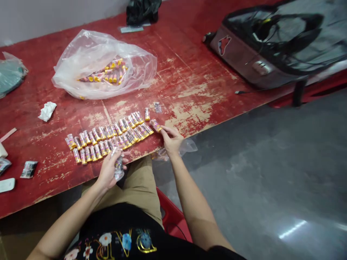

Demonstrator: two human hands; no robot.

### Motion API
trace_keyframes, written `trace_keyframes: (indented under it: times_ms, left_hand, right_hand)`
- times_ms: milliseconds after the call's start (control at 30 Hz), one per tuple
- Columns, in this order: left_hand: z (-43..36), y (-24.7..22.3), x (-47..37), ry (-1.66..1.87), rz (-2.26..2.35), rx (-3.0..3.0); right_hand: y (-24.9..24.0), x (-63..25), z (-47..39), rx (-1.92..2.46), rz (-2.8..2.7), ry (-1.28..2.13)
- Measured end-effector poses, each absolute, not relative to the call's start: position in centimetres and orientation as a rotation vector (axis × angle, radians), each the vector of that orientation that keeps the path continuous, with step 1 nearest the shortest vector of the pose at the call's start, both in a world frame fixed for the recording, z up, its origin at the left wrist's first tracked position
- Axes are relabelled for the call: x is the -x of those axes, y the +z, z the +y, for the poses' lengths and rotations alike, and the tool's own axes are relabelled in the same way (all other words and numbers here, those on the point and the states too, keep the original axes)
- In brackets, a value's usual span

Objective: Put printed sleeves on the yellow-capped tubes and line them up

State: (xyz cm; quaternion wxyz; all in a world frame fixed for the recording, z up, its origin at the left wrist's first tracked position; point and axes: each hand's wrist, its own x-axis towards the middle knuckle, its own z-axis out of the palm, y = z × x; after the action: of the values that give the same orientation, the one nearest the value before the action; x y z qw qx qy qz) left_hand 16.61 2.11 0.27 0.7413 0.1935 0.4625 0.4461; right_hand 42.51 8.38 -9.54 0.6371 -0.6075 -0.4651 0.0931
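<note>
Two long rows of small clear tubes with yellow caps [94, 134] lie side by side on the red table. My right hand [172, 140] pinches one such tube [155, 125] by its yellow end, at the right end of the rows. My left hand [110, 169] is closed around a clear plastic packet [118, 168] with small dark contents I cannot make out, just over the table's front edge. Beyond the right hand, a single tube [147, 114] stands apart from the rows, and a small clear packet [157, 107] lies beside it.
A big translucent bag [81, 54] holding more yellow-capped tubes rests behind the rows. Crumpled tissue [47, 111], a small dark packet [28, 169] and a white phone-like object [7, 185] are at left. An open grey suitcase [241, 54] with cables occupies the right; a black bag [142, 12] sits behind.
</note>
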Motion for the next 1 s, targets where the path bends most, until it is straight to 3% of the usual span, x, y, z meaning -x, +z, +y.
trace_keyframes:
  times_ms: [200,500,633,833,1000]
  left_hand:
    - [2.9,-0.4,-15.1,0.956,1.074,-0.384]
    - [4.0,0.3,-16.6,0.941,1.088,-0.485]
    - [4.3,0.5,-17.5,0.987,1.074,-0.507]
    - [4.7,0.7,-19.8,0.984,0.939,-0.513]
    - [3.4,1.0,-20.0,0.937,0.871,-0.546]
  right_hand:
    - [-9.3,-44.8,9.6,1.389,-1.502,0.239]
    - [-7.0,-43.4,19.2,1.648,-1.462,0.422]
    - [-6.0,-42.2,17.6,1.619,-1.642,0.355]
    - [-4.6,-41.5,12.3,1.454,-1.383,0.252]
    - [-4.7,-45.1,17.2,1.699,-1.329,0.228]
